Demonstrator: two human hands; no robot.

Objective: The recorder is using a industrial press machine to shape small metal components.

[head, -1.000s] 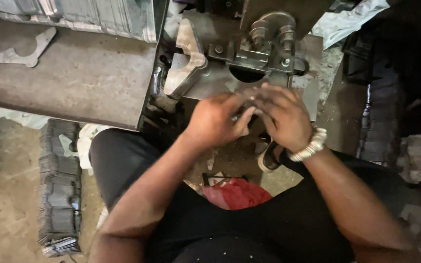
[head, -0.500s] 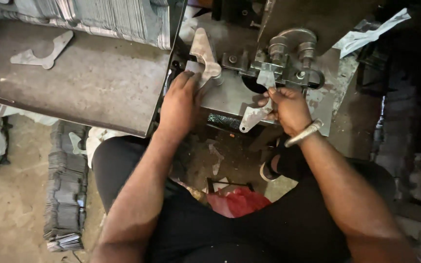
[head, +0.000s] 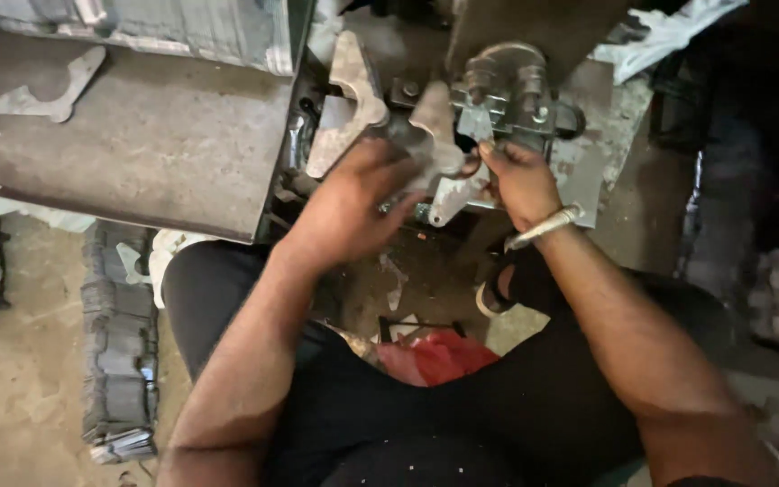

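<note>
Left hand (head: 353, 203) grips one flat metal blank (head: 433, 126) lifted clear of the press (head: 507, 90), right hand (head: 520, 180) pinches another blank (head: 451, 194) beneath the die, steadying it.

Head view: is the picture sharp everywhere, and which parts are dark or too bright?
Head view: the left hand and the flat metal piece that it holds look smeared by motion; the right hand is a little sharper. The right side beyond the machine falls into deep shadow. The grey tray is evenly lit, without glare.
</note>
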